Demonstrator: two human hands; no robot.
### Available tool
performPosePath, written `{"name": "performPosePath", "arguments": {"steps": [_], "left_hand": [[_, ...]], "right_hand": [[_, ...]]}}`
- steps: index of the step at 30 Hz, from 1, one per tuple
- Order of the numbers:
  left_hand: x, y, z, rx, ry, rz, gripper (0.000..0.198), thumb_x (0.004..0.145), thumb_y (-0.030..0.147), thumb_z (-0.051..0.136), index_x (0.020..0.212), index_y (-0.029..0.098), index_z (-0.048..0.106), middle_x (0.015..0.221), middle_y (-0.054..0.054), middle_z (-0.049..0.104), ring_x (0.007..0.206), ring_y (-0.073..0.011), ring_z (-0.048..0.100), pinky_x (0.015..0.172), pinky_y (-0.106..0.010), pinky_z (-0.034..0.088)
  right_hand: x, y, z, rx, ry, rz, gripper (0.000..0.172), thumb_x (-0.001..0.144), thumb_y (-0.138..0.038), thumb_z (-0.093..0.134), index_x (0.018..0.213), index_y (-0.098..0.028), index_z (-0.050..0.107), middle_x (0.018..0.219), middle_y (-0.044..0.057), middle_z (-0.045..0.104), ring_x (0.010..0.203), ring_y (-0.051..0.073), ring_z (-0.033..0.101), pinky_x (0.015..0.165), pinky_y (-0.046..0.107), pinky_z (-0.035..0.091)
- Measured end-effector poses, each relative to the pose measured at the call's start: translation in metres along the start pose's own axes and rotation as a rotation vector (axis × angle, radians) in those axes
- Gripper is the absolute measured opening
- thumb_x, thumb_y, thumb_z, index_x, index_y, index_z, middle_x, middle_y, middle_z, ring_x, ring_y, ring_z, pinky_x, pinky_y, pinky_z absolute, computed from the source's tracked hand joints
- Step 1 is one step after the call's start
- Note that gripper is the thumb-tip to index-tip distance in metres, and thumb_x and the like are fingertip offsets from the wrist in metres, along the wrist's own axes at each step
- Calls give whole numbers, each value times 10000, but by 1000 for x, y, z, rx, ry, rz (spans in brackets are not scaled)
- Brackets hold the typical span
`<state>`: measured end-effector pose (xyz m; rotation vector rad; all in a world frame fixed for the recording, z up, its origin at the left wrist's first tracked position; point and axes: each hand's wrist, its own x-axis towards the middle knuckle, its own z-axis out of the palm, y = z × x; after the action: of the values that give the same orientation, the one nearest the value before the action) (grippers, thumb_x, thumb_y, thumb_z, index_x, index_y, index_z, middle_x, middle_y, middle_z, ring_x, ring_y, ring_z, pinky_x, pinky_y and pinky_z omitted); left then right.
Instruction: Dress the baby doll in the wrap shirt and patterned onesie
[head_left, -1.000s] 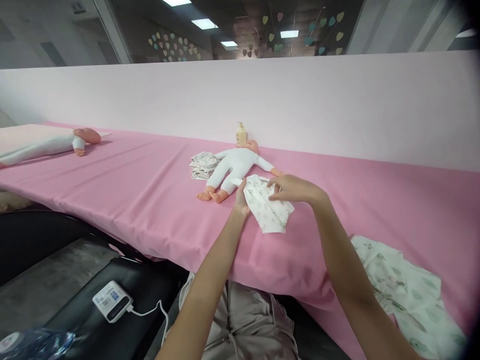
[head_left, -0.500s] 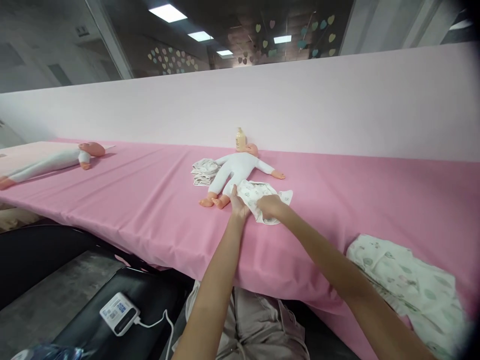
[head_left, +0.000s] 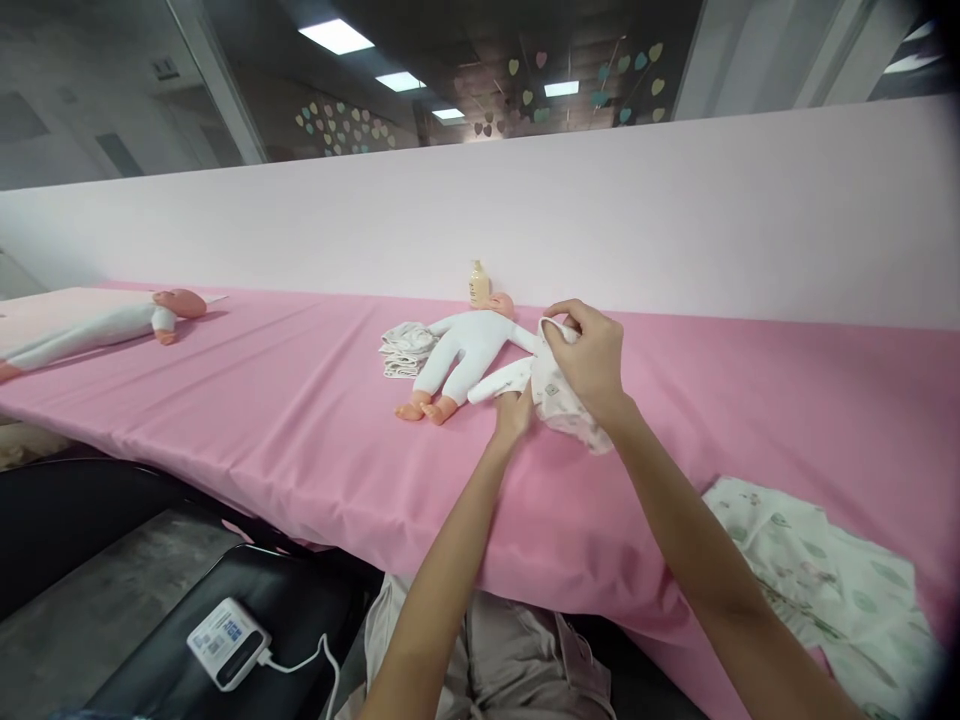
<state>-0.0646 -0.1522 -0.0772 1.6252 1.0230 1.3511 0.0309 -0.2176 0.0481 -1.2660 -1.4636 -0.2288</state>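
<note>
A baby doll in a white suit lies on its back on the pink table cover. My right hand is closed on a small white printed garment, lifted off the table just right of the doll. My left hand pinches the garment's lower left edge, close to the doll's side. A small stack of folded white cloths lies left of the doll. A cream bottle stands behind the doll's head.
A second doll lies at the far left. Another printed cloth is spread at the near right edge. A pale pink partition runs behind the table. A white power bank with cable rests on a black seat below.
The garment lay on the table under both hands. My right hand has since raised it up and to the right, and my left hand followed along its lower edge.
</note>
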Motion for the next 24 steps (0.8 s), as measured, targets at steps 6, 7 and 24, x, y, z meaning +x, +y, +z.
{"name": "performPosePath", "arguments": {"steps": [6,7,24], "left_hand": [[-8,8,1,369,83,314,352,891,350,452,1103,113,601,1208,-183,558,1170,-300,478,999,-458,365],[-10,8,0,378,85,326,352,897,335,446,1118,102,592,1217,-188,551,1166,-296,481,993,-455,371],[-46,115,7,-496,17,319,183,877,277,531,1040,204,490,1039,-36,593,1012,-174,578,861,-295,461]], "right_hand": [[-1,-17,-19,-252,74,93,135,796,-309,504,805,-214,599,548,-26,472,516,130,421,556,253,282],[0,-18,-23,-290,91,104,139,798,-307,500,815,-211,598,553,-22,471,518,131,419,558,254,276],[2,-31,-58,334,-396,76,123,711,-201,608,774,-178,711,785,22,671,743,153,599,648,252,456]]}}
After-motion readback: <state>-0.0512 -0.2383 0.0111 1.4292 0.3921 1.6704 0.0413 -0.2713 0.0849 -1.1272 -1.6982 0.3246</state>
